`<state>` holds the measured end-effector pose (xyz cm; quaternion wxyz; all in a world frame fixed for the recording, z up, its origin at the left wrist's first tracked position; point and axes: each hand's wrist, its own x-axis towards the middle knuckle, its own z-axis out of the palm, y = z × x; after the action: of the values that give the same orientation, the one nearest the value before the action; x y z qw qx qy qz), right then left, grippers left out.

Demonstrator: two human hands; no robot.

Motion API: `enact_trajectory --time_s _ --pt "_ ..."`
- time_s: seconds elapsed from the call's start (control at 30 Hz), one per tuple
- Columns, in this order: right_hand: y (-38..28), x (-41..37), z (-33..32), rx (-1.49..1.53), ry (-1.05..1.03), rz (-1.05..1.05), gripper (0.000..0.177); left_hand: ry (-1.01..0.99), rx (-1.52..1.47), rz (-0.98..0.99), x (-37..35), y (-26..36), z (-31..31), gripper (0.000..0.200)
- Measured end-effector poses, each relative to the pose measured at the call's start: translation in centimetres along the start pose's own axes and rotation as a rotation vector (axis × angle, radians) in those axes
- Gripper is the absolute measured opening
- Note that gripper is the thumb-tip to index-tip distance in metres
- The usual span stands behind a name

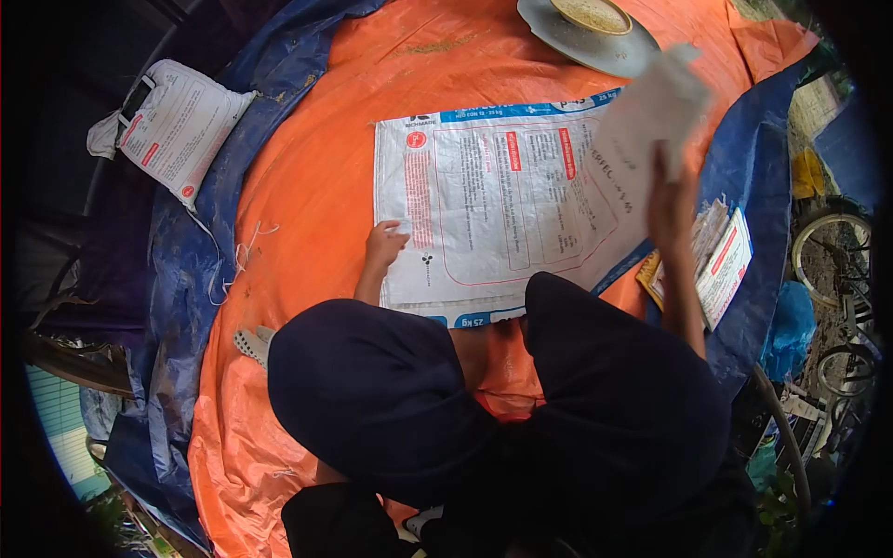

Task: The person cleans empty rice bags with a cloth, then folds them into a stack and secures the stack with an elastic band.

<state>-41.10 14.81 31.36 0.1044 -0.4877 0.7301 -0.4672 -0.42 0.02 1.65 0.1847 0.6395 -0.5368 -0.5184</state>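
Observation:
A flat white woven sack (484, 205) printed in red and blue, with "25 kg" on its edge bands, lies in front of my knees on the orange tarp. At its left edge is my left hand (384, 246), fingers curled and gripping the border. My right hand (672, 205), blurred by motion, holds the sack's right end, which is raised off the tarp and shows a paler grey face. The fingers behind that raised end are partly hidden.
The orange tarp (288, 177) lies over a blue tarp (186, 288). A filled white sack (177, 126) rests at the upper left. Folded sacks (726, 265) lie at the right. A round tray (558, 42) carries a grain-filled bowl (595, 14). A bicycle wheel (800, 256) stands far right.

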Motion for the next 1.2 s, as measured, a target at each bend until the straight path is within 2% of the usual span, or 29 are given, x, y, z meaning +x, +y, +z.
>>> enact_trajectory --time_s 0.07,0.1,0.17,0.23,0.3,0.4,0.5,0.53,0.57,0.63,0.7,0.77,0.9,0.97,1.1,1.2 --pt "-2.7 -2.0 4.6 -0.011 -0.228 -0.283 0.086 -0.069 -0.019 -0.010 -0.5 2.7 0.3 0.046" --pt "-3.6 -3.1 7.3 -0.075 -0.305 -0.407 0.094 -0.070 -0.094 -0.047 -0.7 3.8 -0.1 0.041" --pt "-4.0 -5.6 12.6 -0.221 -0.513 -0.494 0.083 -0.067 -0.245 -0.127 -1.1 4.8 -0.7 0.033" --pt "-2.7 -8.3 17.4 -0.287 -0.734 -0.583 0.073 -0.110 -0.537 -0.046 -1.3 4.1 -1.2 0.045" --pt "-1.5 -10.6 19.8 -0.223 -0.948 -0.547 0.075 -0.205 -0.886 -0.019 -1.2 4.6 -2.0 0.060" --pt "0.8 -14.0 22.7 -0.173 -1.245 -0.584 0.072 -0.384 -0.965 -0.205 -3.4 5.6 -3.9 0.056" --pt "2.8 -15.6 23.8 -0.057 -1.426 -0.564 0.079 -0.157 -0.475 -0.177 -1.7 0.6 -3.1 0.045" --pt "3.4 -15.6 23.8 -0.013 -1.485 -0.555 0.081 -0.050 -0.359 -0.004 -0.6 -1.9 -2.5 0.041" --pt "3.9 -15.2 23.7 0.018 -1.427 -0.570 0.082 0.077 -0.226 0.152 0.5 -4.5 -1.9 0.036" --pt "5.5 -13.5 23.5 0.072 -1.305 -0.587 0.083 0.120 -0.083 0.130 -1.5 -1.2 -1.3 0.035" --pt "7.2 -11.6 22.3 -0.162 -1.098 -0.597 0.083 0.137 0.001 0.154 -0.3 -1.7 -0.8 0.037" --pt "8.0 -9.9 20.2 -0.294 -0.919 -0.515 0.083 0.155 0.054 0.178 -0.4 0.2 -0.6 0.039" --pt "12.2 -9.7 17.8 -0.536 -0.701 -0.299 0.081 0.207 0.223 0.234 2.4 -1.2 0.0 0.043" --pt "13.3 -10.1 16.9 -0.563 -0.670 -0.244 0.080 0.273 0.315 0.243 2.7 -0.8 0.1 0.044" --pt "14.9 -11.1 16.1 -0.596 -0.671 -0.133 0.078 0.285 0.536 0.142 3.0 0.0 0.3 0.043" --pt "16.8 -11.4 15.8 -0.569 -0.704 -0.146 0.074 0.265 0.617 0.053 2.3 1.3 0.0 0.042"
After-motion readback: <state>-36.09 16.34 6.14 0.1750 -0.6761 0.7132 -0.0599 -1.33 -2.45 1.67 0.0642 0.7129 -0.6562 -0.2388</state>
